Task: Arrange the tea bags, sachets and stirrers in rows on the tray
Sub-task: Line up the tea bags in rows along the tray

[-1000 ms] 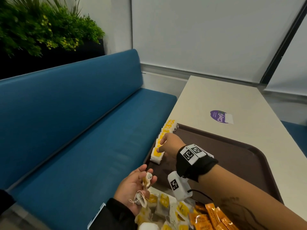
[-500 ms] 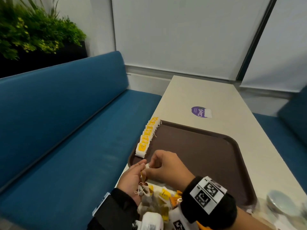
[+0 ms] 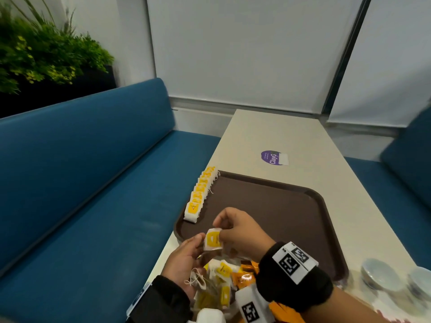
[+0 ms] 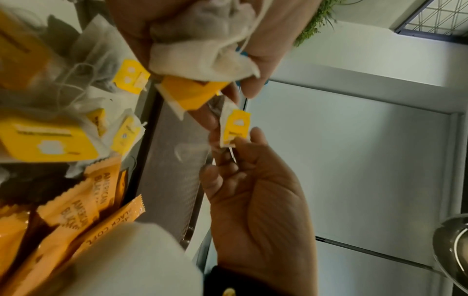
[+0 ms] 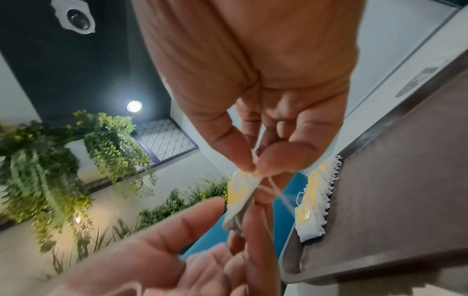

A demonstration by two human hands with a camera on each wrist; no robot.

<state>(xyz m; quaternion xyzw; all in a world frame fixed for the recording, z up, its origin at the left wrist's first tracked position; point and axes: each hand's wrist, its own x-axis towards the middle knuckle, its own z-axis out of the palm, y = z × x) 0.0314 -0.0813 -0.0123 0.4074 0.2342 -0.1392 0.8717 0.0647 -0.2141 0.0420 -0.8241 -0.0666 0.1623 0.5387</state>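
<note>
Right hand (image 3: 235, 229) has come back from the row of tea bags (image 3: 200, 197) on the tray's left edge and now meets the left hand (image 3: 186, 257) over the near corner of the tray (image 3: 291, 217). Head view: right fingers pinch one tea bag (image 3: 212, 239) by its top, left fingertips touching its other side; more bags bunched in the left palm, a loose pile (image 3: 221, 283) and orange sachets (image 3: 245, 277) on the surface below. No stirrers that I can make out. Left wrist view: left hand curls round a crumpled bag (image 4: 202, 50) with strings trailing, so a string could likely snag the pinched bag and drag a second one out, or drop the bunch. Right wrist view: thumb and forefinger (image 5: 286, 158) clamp only the thin top edge and string, bag dangling; a grip that small could slip, or the swinging bag could knock over the upright row (image 5: 314, 200) when it is set down beside it.
</note>
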